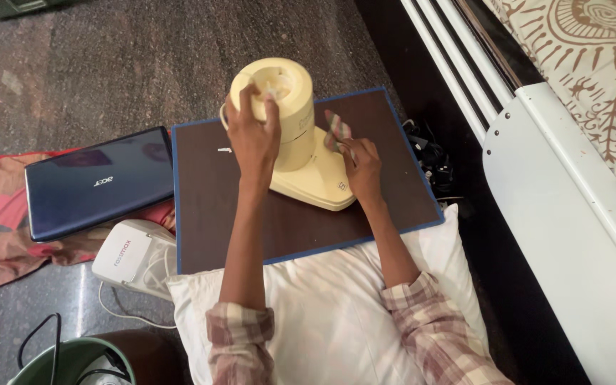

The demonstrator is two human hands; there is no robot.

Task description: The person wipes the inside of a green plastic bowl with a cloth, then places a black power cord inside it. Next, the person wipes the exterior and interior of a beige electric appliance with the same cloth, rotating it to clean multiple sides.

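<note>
- Left hand (254,135) clasps the top of the cream appliance (290,135).
- Right hand (361,167) pinches a checked cloth (336,130) against the appliance's side.
- The appliance stands on a brown board (208,214); a laptop (98,182) lies left of the board.

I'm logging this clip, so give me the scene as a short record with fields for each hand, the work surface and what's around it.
left hand: grips the top of the cream appliance
right hand: presses a striped cloth against the appliance base
surface: brown board with blue edge, lying on a white pillow
left of board: closed dark blue laptop on a red cloth; white box below it
right side: white rail
</note>
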